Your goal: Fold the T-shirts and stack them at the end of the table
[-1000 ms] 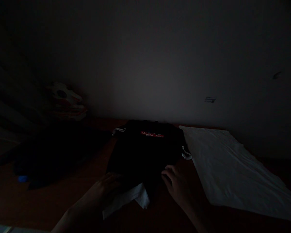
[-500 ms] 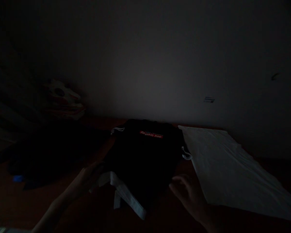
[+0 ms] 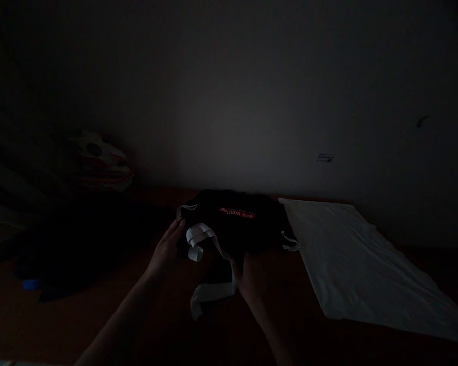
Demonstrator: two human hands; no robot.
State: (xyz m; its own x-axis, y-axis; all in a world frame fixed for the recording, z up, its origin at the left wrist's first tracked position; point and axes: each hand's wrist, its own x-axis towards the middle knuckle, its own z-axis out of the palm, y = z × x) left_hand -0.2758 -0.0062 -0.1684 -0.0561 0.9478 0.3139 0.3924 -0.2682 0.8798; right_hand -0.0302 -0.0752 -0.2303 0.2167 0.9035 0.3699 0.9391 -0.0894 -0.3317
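Observation:
In the dim head view a black T-shirt (image 3: 259,231) with a red "Remain free" print and white-edged sleeves lies on a reddish-brown surface. Its lower part is bunched up, with a white band (image 3: 202,234) looping over the front. My left hand (image 3: 166,249) rests at the shirt's left side, just below the sleeve, fingers stretched out. At the lower middle my right hand (image 3: 250,279) is closed on the shirt's edge by the white band; its fingertips are partly hidden in the dark cloth.
A white cloth (image 3: 366,264) lies spread on the right, beside the T-shirt. Dark clothing (image 3: 87,239) lies on the left, with a small blue patch at its near edge. Behind it stands a stack of items (image 3: 103,168) against the wall. A small label (image 3: 324,158) is on the wall.
My left hand has moved up and right to the sleeve. My right hand has moved left and taken hold of the shirt's edge. The hem and white band have shifted upward, bunching the shirt.

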